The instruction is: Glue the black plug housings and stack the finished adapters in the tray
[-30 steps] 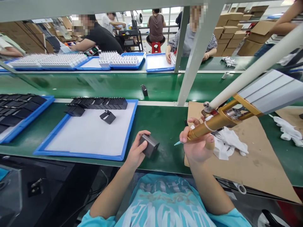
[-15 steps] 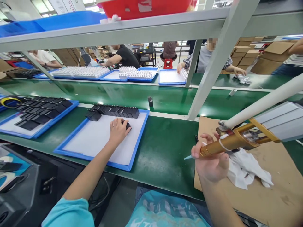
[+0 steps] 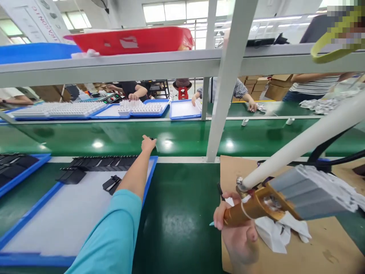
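My left hand (image 3: 147,144) reaches across to the green conveyor belt, its fingers closed round a small black plug-like box (image 3: 154,140) that is mostly hidden by them. Below my left forearm, a loose black box (image 3: 111,184) lies on the white sheet of a blue-rimmed tray (image 3: 150,176). A row of similar black boxes (image 3: 105,163) stands along that tray's far edge. My right hand (image 3: 238,232) is wrapped about a gold-coloured cylindrical tool (image 3: 238,214) with a light blue pointed tip (image 3: 211,224). A white pole joins this tool from above.
A brown cardboard sheet (image 3: 322,251) with crumpled white cloth (image 3: 275,233) lies under the tool. A metal upright (image 3: 221,95) and a shelf with a red tub (image 3: 134,41) stand ahead. Several co-workers sit beyond the belt, near trays of white parts (image 3: 59,109).
My left hand has let go of a black box in the tray and moved forward to the belt, onto another one. My right hand still holds the tool. The view has tilted up.
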The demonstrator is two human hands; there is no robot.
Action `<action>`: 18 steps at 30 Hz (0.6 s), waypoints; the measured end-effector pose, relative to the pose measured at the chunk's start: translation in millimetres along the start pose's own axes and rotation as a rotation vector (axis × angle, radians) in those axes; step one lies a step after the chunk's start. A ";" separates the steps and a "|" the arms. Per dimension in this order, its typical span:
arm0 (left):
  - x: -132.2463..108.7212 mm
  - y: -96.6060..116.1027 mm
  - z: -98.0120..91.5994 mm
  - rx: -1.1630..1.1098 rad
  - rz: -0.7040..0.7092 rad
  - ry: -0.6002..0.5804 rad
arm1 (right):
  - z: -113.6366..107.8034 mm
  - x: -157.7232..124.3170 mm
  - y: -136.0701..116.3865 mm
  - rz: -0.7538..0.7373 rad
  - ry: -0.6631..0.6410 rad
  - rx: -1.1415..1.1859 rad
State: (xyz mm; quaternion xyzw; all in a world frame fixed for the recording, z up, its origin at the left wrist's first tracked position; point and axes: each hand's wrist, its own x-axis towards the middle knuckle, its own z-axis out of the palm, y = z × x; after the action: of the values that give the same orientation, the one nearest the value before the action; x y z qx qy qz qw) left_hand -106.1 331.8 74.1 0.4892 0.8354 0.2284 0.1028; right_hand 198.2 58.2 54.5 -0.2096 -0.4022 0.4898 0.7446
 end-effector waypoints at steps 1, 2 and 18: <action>1.1 0.7 -0.7 0.002 -0.009 -0.010 | -0.1 -0.7 0.8 0.007 0.007 0.005; 0.5 1.1 -2.3 0.003 -0.005 -0.024 | 0.2 -1.6 1.1 0.016 0.011 0.006; -288.1 -52.7 -47.2 -0.053 0.671 -0.817 | 16.3 -5.2 -3.7 -0.110 0.070 -0.276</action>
State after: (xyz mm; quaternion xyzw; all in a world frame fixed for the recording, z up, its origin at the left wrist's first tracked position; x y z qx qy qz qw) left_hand -21.3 47.5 75.1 0.7762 0.5186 0.0606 0.3534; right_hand 186.2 50.6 64.7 -0.3046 -0.4505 0.3808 0.7479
